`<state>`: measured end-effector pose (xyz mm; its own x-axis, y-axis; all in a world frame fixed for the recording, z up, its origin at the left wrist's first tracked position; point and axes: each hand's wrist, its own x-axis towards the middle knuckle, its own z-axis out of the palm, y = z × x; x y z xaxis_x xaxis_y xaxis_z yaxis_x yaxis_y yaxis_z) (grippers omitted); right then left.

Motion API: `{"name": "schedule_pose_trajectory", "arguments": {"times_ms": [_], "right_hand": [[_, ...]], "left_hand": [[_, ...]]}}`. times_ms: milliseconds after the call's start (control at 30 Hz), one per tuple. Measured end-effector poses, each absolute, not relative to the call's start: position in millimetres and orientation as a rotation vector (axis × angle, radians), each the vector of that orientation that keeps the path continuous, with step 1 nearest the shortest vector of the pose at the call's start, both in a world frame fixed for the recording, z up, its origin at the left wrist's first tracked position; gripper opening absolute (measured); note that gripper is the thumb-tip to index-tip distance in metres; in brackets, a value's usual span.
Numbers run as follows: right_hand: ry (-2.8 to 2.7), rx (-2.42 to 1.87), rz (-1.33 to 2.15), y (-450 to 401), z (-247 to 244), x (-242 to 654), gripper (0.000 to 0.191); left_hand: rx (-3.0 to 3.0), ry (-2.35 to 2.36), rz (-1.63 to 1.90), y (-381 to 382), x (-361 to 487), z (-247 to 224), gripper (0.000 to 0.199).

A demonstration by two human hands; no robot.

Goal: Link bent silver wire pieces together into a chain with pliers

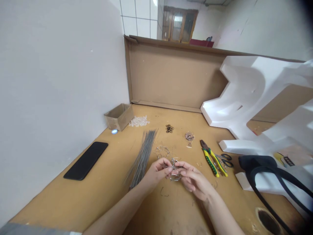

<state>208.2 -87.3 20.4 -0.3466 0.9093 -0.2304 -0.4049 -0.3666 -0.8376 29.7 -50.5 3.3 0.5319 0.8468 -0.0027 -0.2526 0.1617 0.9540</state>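
Note:
A small bent-wire piece (175, 177) of silvery loops is held between both hands over the table. My left hand (160, 169) pinches its left side with thumb and forefinger. My right hand (193, 178) grips the right side with its fingertips, the other fingers curled below. The fingers hide part of the wire. Just beyond my hands lies another loop of bent wire (162, 151). To the left of my left hand, a bundle of straight thin wires (143, 158) lies on the table. Right of my right hand rest green-and-yellow pliers (210, 160).
Scissors (226, 160) lie beside the pliers. Farther back are black rings (169, 128), a coil of thin wire (189, 136), clear beads (140, 121) and a cardboard box (119, 116). A black phone (86, 160) is at left; white foam (244, 88) and black straps (259, 166) stand right.

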Motion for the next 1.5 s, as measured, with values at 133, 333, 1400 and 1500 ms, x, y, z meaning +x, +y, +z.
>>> {"name": "schedule_pose_trajectory", "arguments": {"times_ms": [133, 333, 1400, 1500], "right_hand": [[-0.811, -0.882, 1.882, -86.1, 20.5, 209.3, 0.023], [-0.822, -0.898, 1.862, -83.9, 22.5, 212.4, 0.022], [-0.967, -0.927, 1.752, -85.0, 21.6, 216.3, 0.041], [-0.961, -0.998, 1.678, -84.9, 21.1, 215.2, 0.039]], "left_hand": [[1.123, 0.629, 0.855, -50.5, 29.4, 3.3, 0.021], [1.106, 0.617, 0.852, -49.7, 28.2, 1.4, 0.020], [0.965, 0.605, 0.801, -52.0, 30.4, 3.3, 0.023], [0.966, 0.631, 0.799, -51.8, 30.9, 1.6, 0.025]]}}
